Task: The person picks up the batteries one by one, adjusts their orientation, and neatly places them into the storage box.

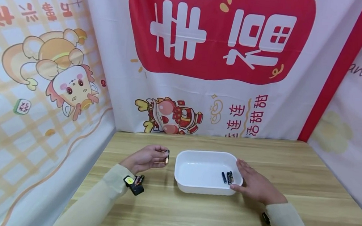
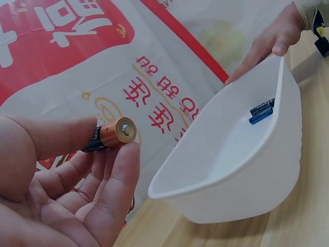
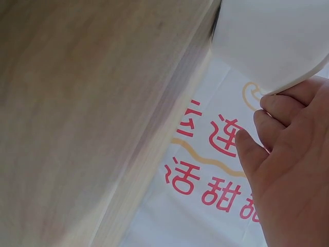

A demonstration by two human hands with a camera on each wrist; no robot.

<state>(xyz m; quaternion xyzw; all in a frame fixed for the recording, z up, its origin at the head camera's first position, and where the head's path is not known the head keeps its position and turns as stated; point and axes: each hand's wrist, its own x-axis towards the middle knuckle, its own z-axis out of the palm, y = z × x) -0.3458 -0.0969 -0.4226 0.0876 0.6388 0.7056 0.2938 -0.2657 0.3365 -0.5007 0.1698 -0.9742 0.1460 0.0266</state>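
My left hand (image 1: 146,159) pinches a black-and-copper battery (image 2: 115,134) between thumb and fingers, left of a white plastic tub (image 1: 204,190). In the left wrist view the battery's copper end, with its plus mark and metal nub, faces the camera. My right hand (image 1: 256,184) rests against the tub's right side, its fingers extended along the rim and its thumb at the near right corner. Several dark batteries (image 1: 229,177) lie inside the tub near that side. The right wrist view shows the right fingers (image 3: 280,109) touching the rim; the thumb is hidden there.
The tub stands on a light wood table (image 1: 171,214). Printed cloths hang at the back (image 1: 108,48), left and right. Straps with small devices sit on both wrists, the left strap (image 1: 136,187) showing plainly.
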